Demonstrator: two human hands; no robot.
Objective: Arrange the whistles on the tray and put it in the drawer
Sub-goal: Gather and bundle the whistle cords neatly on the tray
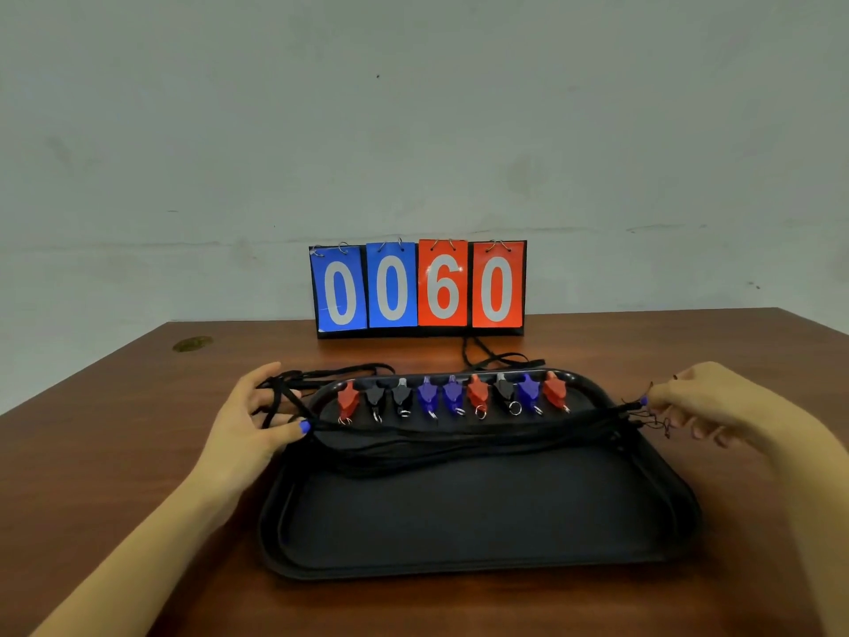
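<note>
i am holding the bundle of black woven lanyard cords [459, 441] stretched across the black rectangular plastic tray [459, 535] on the brown wooden table [115, 429], my left hand [262, 416] gripping the looped ends at the tray's left rim and my right hand [703, 402] pinching the thin string ends at its right rim. the nine small plastic whistles [452, 395], red, black and blue, are lying in a row along the tray's far edge, in front of the flip scoreboard [418, 287]. i am judging that pulling the taut cords could be dragging the tethered whistles out of line, and loops left over the rim could be snagging when the tray goes into the drawer, which i am not seeing here.
</note>
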